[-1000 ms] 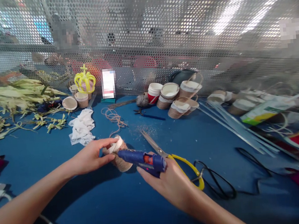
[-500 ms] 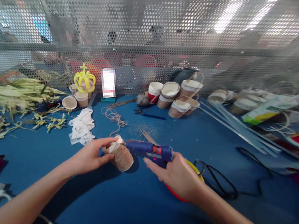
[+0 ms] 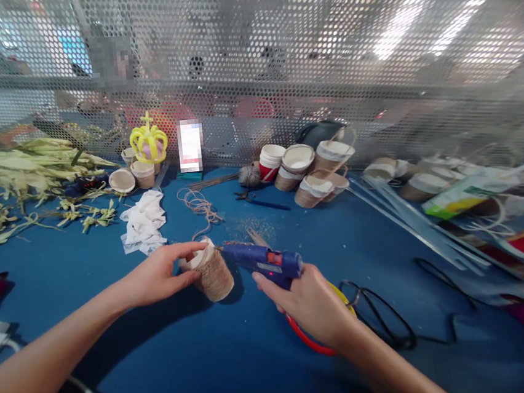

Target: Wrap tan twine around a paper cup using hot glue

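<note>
My left hand point(image 3: 160, 273) pinches the rim of a paper cup wrapped in brown twine point(image 3: 211, 272), which lies tilted on the blue table point(image 3: 212, 356). My right hand point(image 3: 312, 306) is closed round a blue hot glue gun point(image 3: 265, 260), and its nozzle points left at the cup's rim. Under my right hand lie scissors point(image 3: 259, 237) with yellow and red handles, mostly hidden. The gun's black cord point(image 3: 395, 326) trails off to the right.
A perforated metal screen point(image 3: 277, 65) closes the back of the table. Along it stand several twine-wrapped cups point(image 3: 316, 185), a yellow crown point(image 3: 149, 142), a white cloth point(image 3: 144, 223), loose twine point(image 3: 198, 206) and dried leaves point(image 3: 32, 169). Clear glue sticks point(image 3: 407, 219) and packets lie at right.
My right hand has drawn the glue gun to the right, off the cup's side, so the nozzle now points at the rim. My left hand stays on the cup.
</note>
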Motion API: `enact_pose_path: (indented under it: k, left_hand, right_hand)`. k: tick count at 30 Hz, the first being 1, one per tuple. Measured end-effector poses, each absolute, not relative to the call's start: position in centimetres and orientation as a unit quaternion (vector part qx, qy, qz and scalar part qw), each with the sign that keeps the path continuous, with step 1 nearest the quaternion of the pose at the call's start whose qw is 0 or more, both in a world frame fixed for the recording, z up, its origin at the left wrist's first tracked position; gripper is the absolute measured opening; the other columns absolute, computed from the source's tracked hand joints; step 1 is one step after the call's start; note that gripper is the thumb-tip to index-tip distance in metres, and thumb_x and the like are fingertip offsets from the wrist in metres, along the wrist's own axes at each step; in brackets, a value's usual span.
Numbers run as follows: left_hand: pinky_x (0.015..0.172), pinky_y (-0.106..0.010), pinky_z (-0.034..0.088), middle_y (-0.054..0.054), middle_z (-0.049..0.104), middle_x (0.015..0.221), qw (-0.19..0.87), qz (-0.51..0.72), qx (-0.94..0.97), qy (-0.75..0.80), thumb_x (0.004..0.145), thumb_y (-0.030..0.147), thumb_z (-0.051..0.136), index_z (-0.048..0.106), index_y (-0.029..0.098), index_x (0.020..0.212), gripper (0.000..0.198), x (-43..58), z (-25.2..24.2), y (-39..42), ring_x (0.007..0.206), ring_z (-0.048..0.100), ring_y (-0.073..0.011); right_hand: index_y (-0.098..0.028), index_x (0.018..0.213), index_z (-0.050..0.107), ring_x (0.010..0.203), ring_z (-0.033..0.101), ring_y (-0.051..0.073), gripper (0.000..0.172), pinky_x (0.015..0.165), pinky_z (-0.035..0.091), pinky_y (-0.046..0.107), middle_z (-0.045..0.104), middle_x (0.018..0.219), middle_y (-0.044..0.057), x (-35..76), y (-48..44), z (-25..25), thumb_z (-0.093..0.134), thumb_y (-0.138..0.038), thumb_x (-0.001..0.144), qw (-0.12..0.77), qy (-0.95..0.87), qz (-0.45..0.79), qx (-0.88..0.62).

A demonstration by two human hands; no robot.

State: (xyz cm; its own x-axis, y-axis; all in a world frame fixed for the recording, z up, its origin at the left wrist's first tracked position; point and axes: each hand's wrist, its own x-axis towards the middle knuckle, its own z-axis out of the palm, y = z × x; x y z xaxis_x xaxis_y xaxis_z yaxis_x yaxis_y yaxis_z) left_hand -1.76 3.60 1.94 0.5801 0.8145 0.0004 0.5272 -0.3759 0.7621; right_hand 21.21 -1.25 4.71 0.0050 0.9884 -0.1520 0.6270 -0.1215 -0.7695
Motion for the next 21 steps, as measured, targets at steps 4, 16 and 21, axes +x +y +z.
enact_pose_path:
  k: [4,16,21]
  left_hand:
    - [0.093,-0.041,0.040,-0.011,0.056,0.123,0.372,0.197,0.802,0.423,0.078,0.026,0.053,0.048,0.015,0.122,0.046,-1.8,1.8,3.7,0.107,0.055,-0.0248]
    - [0.092,-0.038,0.042,-0.012,0.056,0.123,0.387,0.206,0.804,0.402,0.079,0.026,0.051,0.048,0.012,0.121,0.044,-1.5,2.1,3.6,0.108,0.054,-0.0233]
    - [0.093,-0.039,0.041,-0.011,0.055,0.124,0.390,0.211,0.801,0.401,0.079,0.025,0.051,0.049,0.014,0.121,0.043,-1.5,2.0,3.6,0.109,0.053,-0.0236]
  right_hand:
    - [-0.019,0.060,0.055,0.034,0.046,0.012,0.017,0.035,0.038,0.022,0.048,0.037,-0.005,21.2,-1.6,4.4,0.058,-0.033,0.069,0.260,-0.614,0.338,-0.665]
    - [-0.021,0.071,0.058,0.059,0.060,0.016,0.009,0.058,0.049,0.024,0.063,0.064,0.000,20.3,-2.3,3.9,0.054,-0.029,0.072,0.281,-0.668,0.348,-0.594]
    - [-0.020,0.063,0.058,0.039,0.052,0.013,0.016,0.041,0.045,0.023,0.058,0.047,-0.002,21.0,-1.9,3.9,0.057,-0.034,0.070,0.236,-0.624,0.372,-0.645]
